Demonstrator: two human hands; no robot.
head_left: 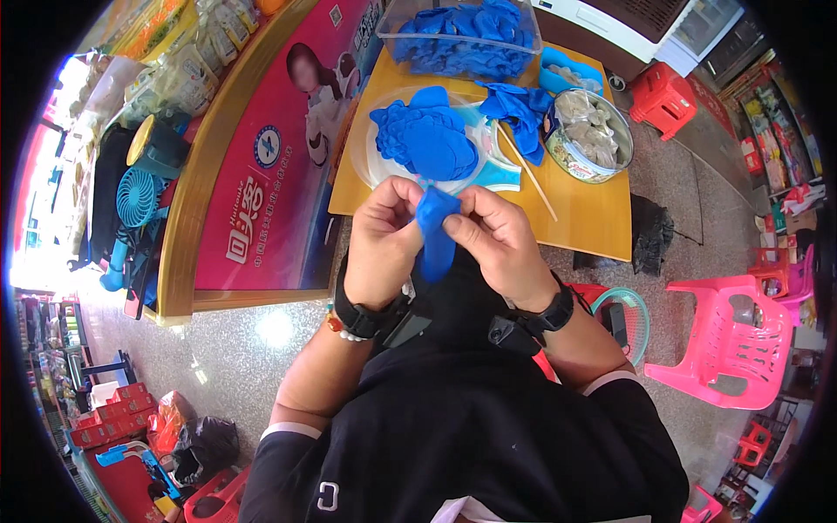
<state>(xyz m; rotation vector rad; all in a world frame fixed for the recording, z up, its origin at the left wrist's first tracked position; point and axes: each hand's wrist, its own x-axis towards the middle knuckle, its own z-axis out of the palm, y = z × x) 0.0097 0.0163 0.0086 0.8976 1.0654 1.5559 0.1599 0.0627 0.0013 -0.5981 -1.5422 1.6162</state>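
Observation:
Between both hands, in front of my chest, hangs a limp blue piece [438, 254] of thin soft material, gathered at its top. My left hand [381, 246] pinches its upper left side with thumb and fingers. The thumb and fingers of my right hand [501, 247] close on its upper right side. Just beyond the hands, a pile of flat, rounded blue pieces [427, 139] rests in a pale round dish [364, 157] on the yellow table [584, 222]. What exactly the blue pieces are, I cannot make out.
Behind the dish stands a clear bin [462, 48] of blue pieces. To its right are loose blue pieces [523, 113], a wooden stick [532, 179], a blue tub [567, 70] and a round tin [580, 166] with bagged contents. A pink counter [270, 174] borders the left; a pink chair [732, 340] stands right.

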